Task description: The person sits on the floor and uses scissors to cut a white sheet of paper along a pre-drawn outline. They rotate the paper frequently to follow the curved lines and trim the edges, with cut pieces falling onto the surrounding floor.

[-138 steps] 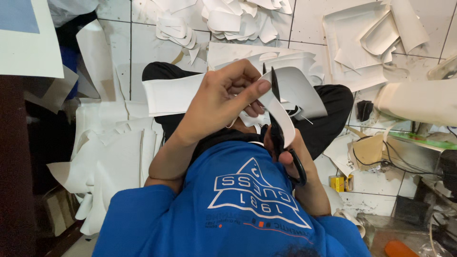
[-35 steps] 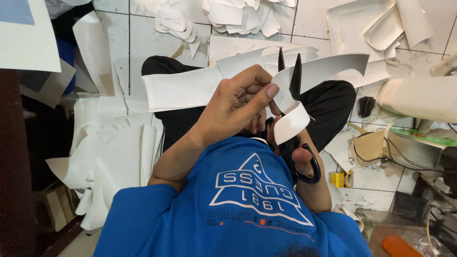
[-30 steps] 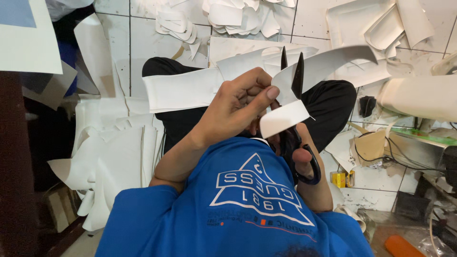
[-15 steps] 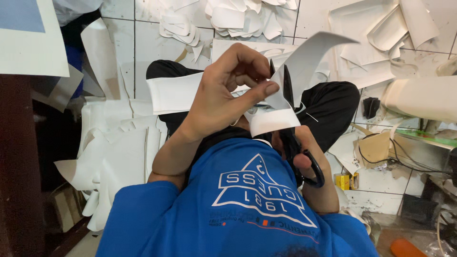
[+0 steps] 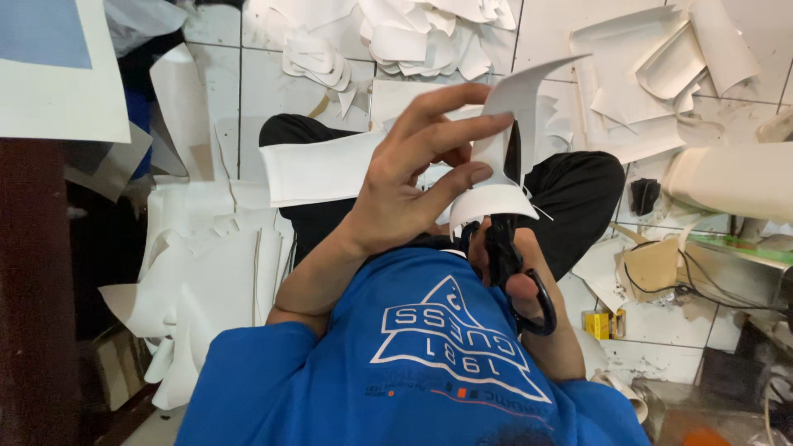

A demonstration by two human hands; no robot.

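The left hand [image 5: 413,182] pinches a long white strip of flexible sheet material [image 5: 318,169] between thumb and fingers, holding it up over the lap, with the cut end curling upward past the fingertips. The right hand [image 5: 516,285] is closed through the loops of a pair of black-handled scissors [image 5: 508,256], whose blades point up into the strip just beside the left fingers; the blades look partly closed, though the strip hides most of them.

What could go wrong: the left fingertips sit very close to the blade line, so a slip or a sudden give in the material could nick a finger. The strip is floppy and held at only 1 point, so it could twist between the blades and fold instead of shearing, leaving a ragged or wandering edge. The freed curl hangs by a narrow bridge near the blades and could tear off unevenly. Working over the black trousers [image 5: 578,186], the points also aim towards the body's own lap.

Containers: none clearly holds anything. White offcuts [image 5: 413,33] lie loose on the tiled floor [image 5: 545,25], and a stack of white sheets [image 5: 211,272] rests to the left. A small yellow box [image 5: 596,324] sits on the floor to the right, contents not visible.
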